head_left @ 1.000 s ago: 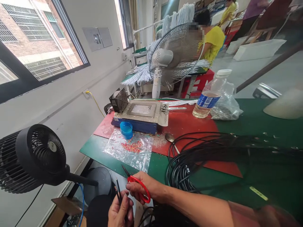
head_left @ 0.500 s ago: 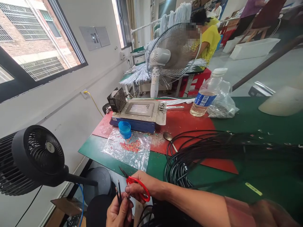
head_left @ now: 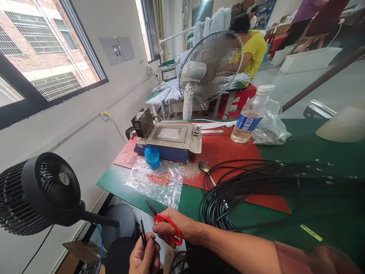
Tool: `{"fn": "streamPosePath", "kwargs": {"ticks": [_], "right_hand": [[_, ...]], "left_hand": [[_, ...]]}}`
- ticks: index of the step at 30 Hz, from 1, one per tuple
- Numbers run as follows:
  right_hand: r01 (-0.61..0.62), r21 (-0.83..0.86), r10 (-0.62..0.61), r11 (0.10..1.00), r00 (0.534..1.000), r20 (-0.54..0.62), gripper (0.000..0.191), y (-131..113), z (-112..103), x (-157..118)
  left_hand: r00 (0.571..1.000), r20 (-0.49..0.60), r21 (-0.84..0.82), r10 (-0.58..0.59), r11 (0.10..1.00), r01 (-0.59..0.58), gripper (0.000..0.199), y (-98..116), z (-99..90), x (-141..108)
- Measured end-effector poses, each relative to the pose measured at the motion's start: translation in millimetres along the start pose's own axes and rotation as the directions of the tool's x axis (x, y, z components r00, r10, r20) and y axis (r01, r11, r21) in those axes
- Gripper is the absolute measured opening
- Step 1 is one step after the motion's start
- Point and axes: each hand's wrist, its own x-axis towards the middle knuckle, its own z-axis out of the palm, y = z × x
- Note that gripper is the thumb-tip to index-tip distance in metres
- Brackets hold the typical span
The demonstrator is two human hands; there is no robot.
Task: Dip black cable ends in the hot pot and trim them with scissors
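Observation:
Near the bottom centre, my left hand [head_left: 145, 255] pinches black cable ends [head_left: 143, 230] that stick up between the fingers, with a little bare copper-coloured wire by the fingertips. Just right of it, my right hand [head_left: 171, 227] is wrapped round red-handled scissors [head_left: 175, 229], whose dark pointed blades aim up and left. The two hands are very close, thumb tips near each other. A coil of black cable [head_left: 218, 211] lies on the table to the right of my right hand.
Beyond the hands are a clear plastic bag [head_left: 168, 194] with red bits, a blue cup [head_left: 152, 158], a heated box [head_left: 162, 151], a spoon [head_left: 204, 166] and a bottle [head_left: 247, 123]. A black fan [head_left: 51, 190] stands left. A person in yellow [head_left: 255, 51] sits behind another fan.
The view has shifted slightly. My right thumb has lifted a little away from the wire at my left fingertips; both hands keep their holds.

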Motion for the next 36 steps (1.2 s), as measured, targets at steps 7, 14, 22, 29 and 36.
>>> {"fn": "streamPosePath", "kwargs": {"ticks": [7, 14, 22, 29, 36], "right_hand": [[0.016, -0.005, -0.016, 1.0, 1.0, -0.013, 0.046, 6, -1, 2], [0.013, -0.008, -0.013, 1.0, 0.999, -0.031, 0.044, 6, 0, 1], [0.033, -0.037, -0.034, 0.999, 0.999, -0.042, 0.047, 13, -1, 4], [0.076, -0.029, -0.08, 0.997, 0.974, -0.211, 0.046, 16, 2, 8], [0.056, 0.037, -0.052, 0.998, 0.995, -0.083, 0.054, 12, 5, 3]], "left_hand": [[1.0, 0.012, -0.078, 0.02, 0.997, -0.019, 0.045, 0, 1.4, 0], [0.999, -0.023, -0.042, 0.025, 0.999, -0.026, 0.051, 2, 1.5, 1], [1.0, -0.017, -0.063, 0.017, 0.998, -0.018, 0.047, -1, 0.4, 1], [1.0, -0.023, -0.159, 0.008, 0.987, -0.012, 0.048, 3, 1.6, 0], [0.995, 0.084, -0.119, -0.047, 0.991, 0.056, 0.041, 0, -1.2, -4]]}}
